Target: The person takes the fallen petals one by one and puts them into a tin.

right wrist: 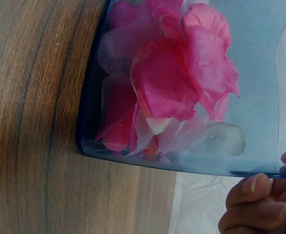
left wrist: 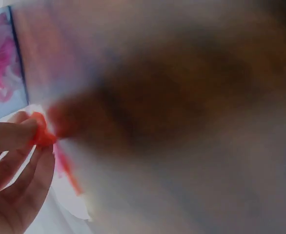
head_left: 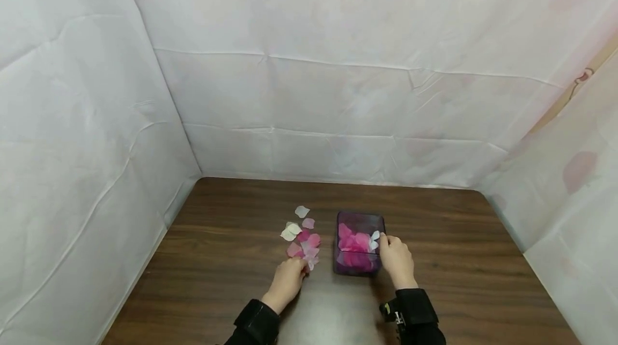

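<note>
My left hand [head_left: 286,282] is at the near end of a scattering of petals [head_left: 310,251], pink, pale pink and white. In the left wrist view its thumb and fingers pinch an orange-red petal [left wrist: 43,130]. To the right stands a see-through purple-blue box [head_left: 359,219], partly filled with mostly bright pink petals [right wrist: 165,80] and a few white ones. My right hand [head_left: 398,260] grips the rim on the box's right side, with the thumb inside and the curled fingers [right wrist: 255,187] outside.
Everything lies on a dark wood-grain table [head_left: 232,216]. White cloth [head_left: 338,98] hangs behind it and along both sides. A white petal [head_left: 301,211] lies farthest back in the scattering.
</note>
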A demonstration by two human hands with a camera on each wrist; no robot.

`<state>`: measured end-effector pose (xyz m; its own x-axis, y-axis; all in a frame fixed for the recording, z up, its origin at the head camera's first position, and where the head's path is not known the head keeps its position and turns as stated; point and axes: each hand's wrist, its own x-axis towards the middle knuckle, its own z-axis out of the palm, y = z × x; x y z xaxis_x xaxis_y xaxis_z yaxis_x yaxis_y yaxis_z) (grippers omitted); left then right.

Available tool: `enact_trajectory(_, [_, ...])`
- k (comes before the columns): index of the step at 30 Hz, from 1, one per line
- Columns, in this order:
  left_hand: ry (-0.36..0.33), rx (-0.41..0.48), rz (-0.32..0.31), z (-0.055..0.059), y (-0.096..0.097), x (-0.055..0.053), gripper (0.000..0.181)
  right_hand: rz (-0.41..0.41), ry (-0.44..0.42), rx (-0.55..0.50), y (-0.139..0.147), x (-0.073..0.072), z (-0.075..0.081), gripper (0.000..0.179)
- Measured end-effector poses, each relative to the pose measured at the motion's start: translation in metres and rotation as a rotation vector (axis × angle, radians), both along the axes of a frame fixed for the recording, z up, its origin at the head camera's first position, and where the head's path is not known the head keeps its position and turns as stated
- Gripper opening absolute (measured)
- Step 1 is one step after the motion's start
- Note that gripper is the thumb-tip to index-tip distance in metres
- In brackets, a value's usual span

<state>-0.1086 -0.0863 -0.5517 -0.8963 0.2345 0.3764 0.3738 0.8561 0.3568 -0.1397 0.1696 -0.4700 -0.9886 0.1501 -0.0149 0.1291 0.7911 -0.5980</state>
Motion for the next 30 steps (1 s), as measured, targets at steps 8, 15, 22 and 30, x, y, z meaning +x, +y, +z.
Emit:
enact_trajectory(8, [0.226, 0.188, 0.037, 0.056, 0.020, -0.022, 0.010, 0.009, -0.008, -0.003, -0.001, 0.000, -0.001, 0.048])
enact_trajectory(15, [0.278, 0.279, -0.069, 0.104, 0.059, -0.042, 0.015, 0.002, -0.015, 0.007, 0.003, -0.003, -0.001, 0.049])
enact_trajectory(22, [0.128, 0.142, -0.169, 0.104, 0.080, -0.047, 0.028, 0.002, -0.046, 0.024, 0.003, -0.001, 0.002, 0.050])
enact_trajectory(30, [0.032, 0.241, -0.014, 0.077, 0.040, -0.044, 0.020, 0.010, -0.041, 0.031, 0.000, -0.002, 0.000, 0.050])
